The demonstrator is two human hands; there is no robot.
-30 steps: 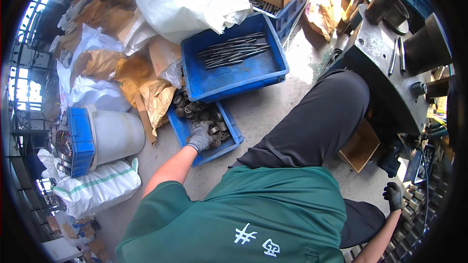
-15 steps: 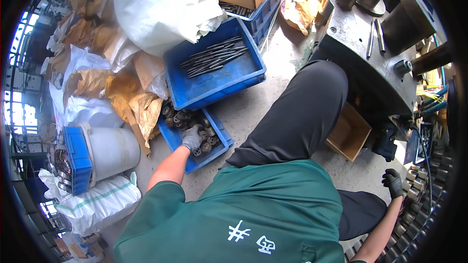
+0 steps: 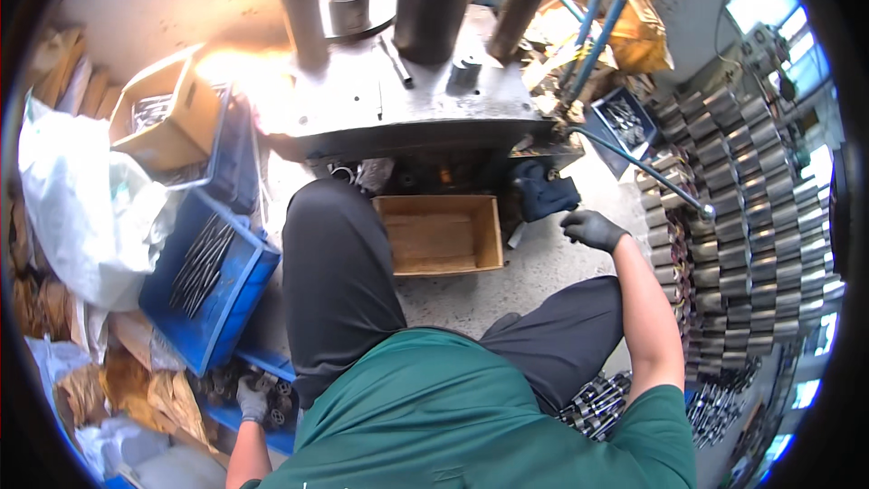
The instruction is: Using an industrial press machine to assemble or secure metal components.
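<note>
My left hand (image 3: 253,399), in a light grey glove, reaches down at the lower left into a low blue bin (image 3: 272,364). Round, holed metal parts (image 3: 282,401) lie around its fingers; whether it grips one cannot be made out. My right hand (image 3: 594,231), in a darker grey glove, is held out over the floor at the right. Its fingers are loosely bent and somewhat apart, with nothing visible in them. Closest to it is a dark blue, cloth-like thing (image 3: 546,192) by the machine's base.
Ahead stands a heavy machine with a steel table (image 3: 416,109) and thick columns. Beneath it sits an open wooden box (image 3: 439,263). A blue crate (image 3: 237,294) of thin metal rods (image 3: 204,263) rests above the low bin. Stacked metal cylinders (image 3: 751,226) rise at right, near metal shafts (image 3: 597,403).
My view has swung right, toward the machine. My right hand has come forward from beside the stacked cylinders. My left hand stays among the round metal parts in the low bin.
</note>
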